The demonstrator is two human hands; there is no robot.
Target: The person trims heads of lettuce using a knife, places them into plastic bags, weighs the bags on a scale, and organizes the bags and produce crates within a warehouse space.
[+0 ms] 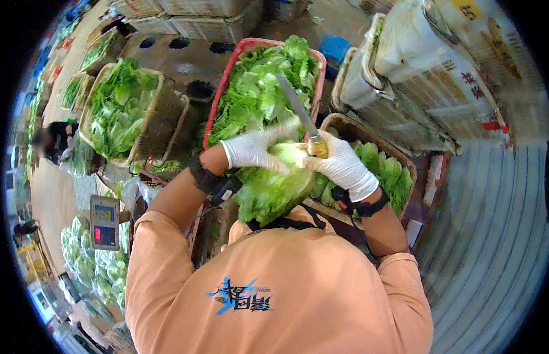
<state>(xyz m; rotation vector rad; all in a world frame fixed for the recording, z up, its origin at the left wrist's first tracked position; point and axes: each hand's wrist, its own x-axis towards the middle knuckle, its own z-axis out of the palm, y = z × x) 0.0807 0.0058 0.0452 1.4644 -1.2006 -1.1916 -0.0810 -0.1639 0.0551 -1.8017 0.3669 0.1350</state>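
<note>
A head of leafy lettuce lies close to my chest, its pale stem end up between my hands. My left hand, in a white glove, is at its left side with the fingers spread and blurred. My gloved right hand is closed on the wooden handle of a knife, whose blade points up and away; its thumb is near the stem end. Beyond the hands stands a red-rimmed crate heaped with loose green leaves. A brown crate holding lettuce heads is at the right, partly under my right forearm.
A tan crate full of leaves stands at the left, near a digital scale display. Bagged vegetables lie at the lower left. Tall white crates are stacked at the right, by a blue container. Another person is at far left.
</note>
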